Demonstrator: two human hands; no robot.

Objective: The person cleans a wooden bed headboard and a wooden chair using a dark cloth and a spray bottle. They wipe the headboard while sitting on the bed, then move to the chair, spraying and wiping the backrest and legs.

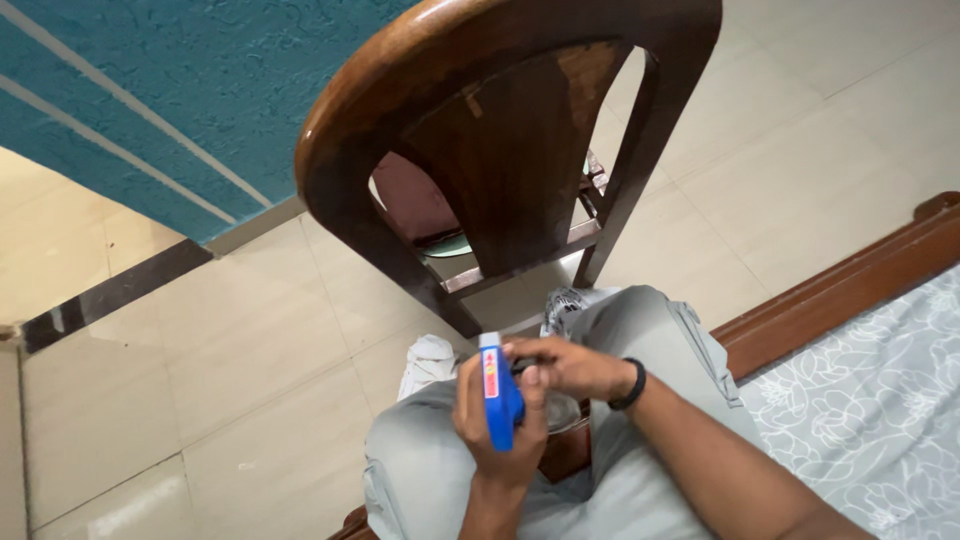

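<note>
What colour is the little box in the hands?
The box is bright blue with a white-and-red strip along its edge, seen in the head view.

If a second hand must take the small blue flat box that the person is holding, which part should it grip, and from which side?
Probably the upper end of the small blue flat box, coming from above. The left hand wraps its lower half, the right hand covers the right face, and the box stands edge-up, so only the top and narrow left edge are free; pinch across the broad faces.

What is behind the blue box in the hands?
Behind the blue box, held by the left hand, the right hand touches something dark; fingers cover most of it. Grey trousers lie beneath.
</note>
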